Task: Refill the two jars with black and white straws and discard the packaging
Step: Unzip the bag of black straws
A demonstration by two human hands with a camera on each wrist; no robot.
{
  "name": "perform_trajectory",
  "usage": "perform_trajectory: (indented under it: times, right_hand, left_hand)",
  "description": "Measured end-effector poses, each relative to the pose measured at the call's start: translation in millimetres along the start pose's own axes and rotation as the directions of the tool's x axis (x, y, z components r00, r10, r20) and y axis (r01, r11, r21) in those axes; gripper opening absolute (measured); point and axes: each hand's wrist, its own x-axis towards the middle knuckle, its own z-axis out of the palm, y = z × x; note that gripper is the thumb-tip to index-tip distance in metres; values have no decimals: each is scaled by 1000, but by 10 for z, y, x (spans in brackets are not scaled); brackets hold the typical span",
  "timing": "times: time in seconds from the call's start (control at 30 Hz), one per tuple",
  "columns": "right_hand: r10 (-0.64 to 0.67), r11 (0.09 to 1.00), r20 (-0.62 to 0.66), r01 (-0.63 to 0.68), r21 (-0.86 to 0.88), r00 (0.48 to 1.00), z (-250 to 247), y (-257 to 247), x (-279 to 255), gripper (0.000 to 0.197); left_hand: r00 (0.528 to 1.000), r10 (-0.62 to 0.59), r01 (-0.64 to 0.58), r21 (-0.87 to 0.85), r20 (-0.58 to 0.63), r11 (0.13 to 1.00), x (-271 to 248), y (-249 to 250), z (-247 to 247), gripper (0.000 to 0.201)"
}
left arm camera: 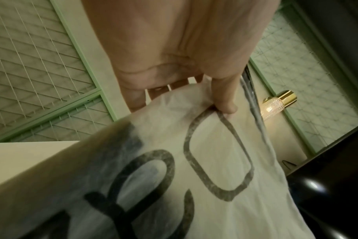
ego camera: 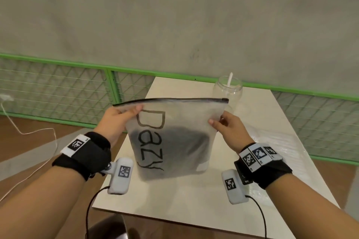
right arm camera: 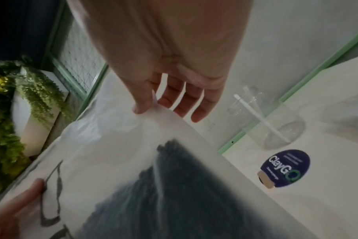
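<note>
Plastic, frosted and soft, makes up the zip pouch [ego camera: 172, 137] held upright over the middle of the desk [ego camera: 174, 196], its lower edge resting on or just above the surface; which, I cannot tell. A dark bundle, probably the black straws [ego camera: 174, 145], sits low inside it and shows through the film. The pouch looks light and limp: it will sag and crease wherever it is not supported, and the film is likely slippery, so the best hold is near the top, just under the black zip strip [ego camera: 171, 100], where the seam gives some stiffness. The straws themselves should be light and easily bent if squeezed through the film.

The left hand [ego camera: 116, 120] takes the pouch's upper left corner, thumb on the near face and fingers curled behind, a closed pinch on the film. The right hand [ego camera: 229, 128] takes the right edge a little lower down; in the right wrist view its thumb [right arm camera: 141, 103] presses the film's edge while the fingers [right arm camera: 196, 105] lie fairly straight behind, so this grip is a light pinch rather than a full clasp.

At the far right of the desk stands a clear jar [ego camera: 227, 95] with one white straw [ego camera: 229, 79] leaning in it. The zip appears still closed, so opening looks like the step in hand.
</note>
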Motion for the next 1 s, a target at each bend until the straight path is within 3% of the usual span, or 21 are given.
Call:
perform_trajectory:
  times: [0.07, 0.13, 0.23, 0.37, 0.53, 0.57, 0.63, 0.73, 0.8, 0.9, 1.0]
  right_hand:
    - [-21, 999, -21, 22, 40, 1000, 2, -64, 12, 39]
    - [-30, 992, -29, 33, 125, 999, 12, -148, 9, 22]
    - [-72, 971, -81, 88, 224, 994, 12, -262, 45, 9]
    - [-76, 969, -149, 108, 222, 986, -41, -341, 131, 15]
    - [-88, 953, -228, 148, 263, 970, -111, -354, 153, 16]
    - [-77, 951, -222, 139, 275, 972, -122, -362, 153, 16]
    - [-72, 948, -172, 122, 294, 982, -140, -366, 152, 19]
    - [-103, 956, -108, 129, 265, 989, -175, -394, 170, 21]
    - [-118, 959, -90, 136, 247, 989, -204, -419, 191, 19]
    - [-123, 964, -58, 133, 229, 991, -197, -434, 209, 15]
    - [-128, 966, -43, 134, 222, 991, -191, -431, 206, 16]
  left_hand:
    - [1000, 29, -29, 23, -2, 999, 54, 71, -43, 20]
    - [998, 52, -50, 59, -23, 997, 96, 92, -94, 17]
    - [998, 58, -55, 85, -31, 995, 136, 100, -150, 29]
    - [997, 72, -68, 114, -30, 991, 191, 187, -193, 32]
    - [985, 158, -130, 310, -66, 942, 235, 275, -193, 17]
    - [975, 202, -152, 395, -88, 906, 239, 298, -175, 21]
    - [937, 339, -213, 620, -90, 755, 223, 389, -79, 30]
    - [867, 495, -356, 771, 61, 528, 184, 537, 209, 32]
    - [836, 488, -487, 748, 250, 451, 177, 586, 507, 30]
    - [774, 382, -626, 698, 505, 347, 249, 536, 989, 37]
    - [774, 351, -626, 721, 527, 298, 339, 493, 1294, 24]
